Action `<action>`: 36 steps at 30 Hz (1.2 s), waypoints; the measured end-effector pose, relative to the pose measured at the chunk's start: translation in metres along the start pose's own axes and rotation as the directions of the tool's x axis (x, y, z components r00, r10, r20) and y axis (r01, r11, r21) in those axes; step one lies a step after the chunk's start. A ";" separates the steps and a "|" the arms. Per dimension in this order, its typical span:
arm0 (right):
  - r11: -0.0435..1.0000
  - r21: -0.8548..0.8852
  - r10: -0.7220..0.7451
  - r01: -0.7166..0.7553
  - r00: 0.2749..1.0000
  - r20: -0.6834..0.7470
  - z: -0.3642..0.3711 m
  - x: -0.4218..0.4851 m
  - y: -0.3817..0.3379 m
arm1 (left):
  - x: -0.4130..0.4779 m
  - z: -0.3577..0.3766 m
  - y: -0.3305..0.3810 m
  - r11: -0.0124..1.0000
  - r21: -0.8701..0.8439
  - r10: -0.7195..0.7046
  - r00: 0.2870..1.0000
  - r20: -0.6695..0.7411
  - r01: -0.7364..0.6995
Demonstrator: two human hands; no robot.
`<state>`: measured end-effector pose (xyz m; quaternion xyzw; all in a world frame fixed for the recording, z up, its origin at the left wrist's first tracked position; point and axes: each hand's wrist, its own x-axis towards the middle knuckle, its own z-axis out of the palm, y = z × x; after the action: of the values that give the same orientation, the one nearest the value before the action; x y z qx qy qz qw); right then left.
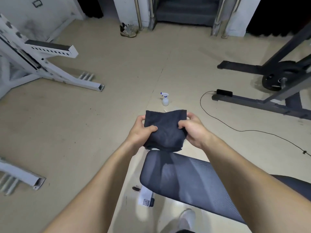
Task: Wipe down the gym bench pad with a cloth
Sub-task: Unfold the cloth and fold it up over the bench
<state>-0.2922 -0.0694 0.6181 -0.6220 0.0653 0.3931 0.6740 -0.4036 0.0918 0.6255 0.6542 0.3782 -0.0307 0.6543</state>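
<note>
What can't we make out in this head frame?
- Bench pad: near end cut off by the right edge; forearms cover part.
- Cloth: underside and fold hidden by left hand and right hand.
- Spray bottle: too small to read fill level.
- Pad dirt: not discernible.

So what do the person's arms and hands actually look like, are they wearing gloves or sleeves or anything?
No gloves and no sleeves in view. Both forearms are bare from the bottom edge of the picture up to the wrists. The left hand and the right hand are bare too, with no rings, watch, bands or markings that I can make out. Any sleeve would sit above the elbows, outside the picture.
</note>
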 end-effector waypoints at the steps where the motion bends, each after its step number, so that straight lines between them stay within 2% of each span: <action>1: 1.000 0.004 0.008 -0.008 1.000 0.009 -0.006 0.012 -0.003 | 0.011 0.003 0.005 0.999 0.026 -0.022 1.000 0.013 0.022; 6: 0.995 -0.061 0.079 -0.081 0.996 -0.040 -0.058 0.081 0.002 | 0.077 0.030 0.018 0.990 0.122 -0.084 0.990 0.116 0.070; 9: 0.997 -0.010 0.071 -0.072 0.997 -0.039 -0.087 0.122 0.011 | 0.126 0.050 0.017 0.982 0.183 -0.071 0.986 0.149 0.043; 13: 0.985 0.169 0.066 -0.045 0.991 -0.118 -0.119 0.181 0.031 | 0.201 0.081 0.001 0.973 0.230 -0.039 0.983 0.180 -0.003; 18: 0.978 0.201 0.088 -0.054 0.982 -0.168 -0.137 0.261 0.078 | 0.300 0.109 -0.045 0.937 0.334 -0.008 0.954 0.300 -0.098; 21: 0.977 0.207 0.103 -0.041 0.950 -0.295 -0.140 0.314 0.116 | 0.367 0.122 -0.088 0.924 0.358 0.018 0.951 0.309 -0.134; 25: 0.972 0.234 0.122 -0.019 0.892 -0.434 -0.138 0.387 0.170 | 0.457 0.132 -0.153 0.916 0.392 -0.056 0.939 0.339 -0.087; 30: 0.968 0.251 0.154 -0.011 0.815 -0.558 -0.131 0.458 0.217 | 0.537 0.143 -0.205 0.873 0.464 -0.102 0.876 0.472 -0.149; 32: 0.971 0.239 0.163 -0.025 0.799 -0.578 -0.133 0.478 0.230 | 0.554 0.151 -0.219 0.903 0.415 -0.120 0.867 0.483 -0.106; 35: 0.969 0.244 0.185 -0.043 0.783 -0.594 -0.136 0.506 0.243 | 0.574 0.164 -0.229 0.937 0.320 -0.278 0.856 0.435 0.141; 36: 0.970 0.240 0.187 -0.048 0.780 -0.598 -0.138 0.513 0.247 | 0.584 0.167 -0.234 0.936 0.335 -0.260 0.859 0.441 0.112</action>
<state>-0.0374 0.0170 0.0975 -0.6354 0.3616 0.2009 0.6521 -0.0369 0.1768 0.0942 0.6769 0.2577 -0.3117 0.6150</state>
